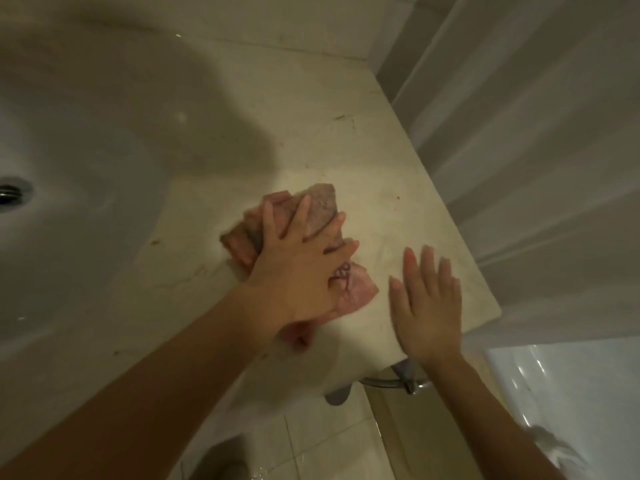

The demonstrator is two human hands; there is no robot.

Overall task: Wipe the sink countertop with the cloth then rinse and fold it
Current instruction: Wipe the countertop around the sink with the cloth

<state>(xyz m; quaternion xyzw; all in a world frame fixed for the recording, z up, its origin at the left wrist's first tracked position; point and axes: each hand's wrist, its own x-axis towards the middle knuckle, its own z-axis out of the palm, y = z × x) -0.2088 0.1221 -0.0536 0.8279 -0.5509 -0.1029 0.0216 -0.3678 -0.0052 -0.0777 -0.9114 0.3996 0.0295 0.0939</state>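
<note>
A crumpled pink cloth (320,206) lies on the beige stone countertop (311,109), to the right of the white sink basin (79,140). My left hand (301,268) presses flat on top of the cloth with its fingers spread, covering the cloth's middle. My right hand (427,306) lies flat and empty on the bare counter just right of the cloth, near the counter's right front corner. The cloth's edges stick out beyond the fingers and below the palm.
The sink drain (12,194) shows at the far left. A white shower curtain (540,150) hangs along the counter's right edge. Below the corner are a metal pipe (391,382), tiled floor (329,445) and a white fixture (571,386).
</note>
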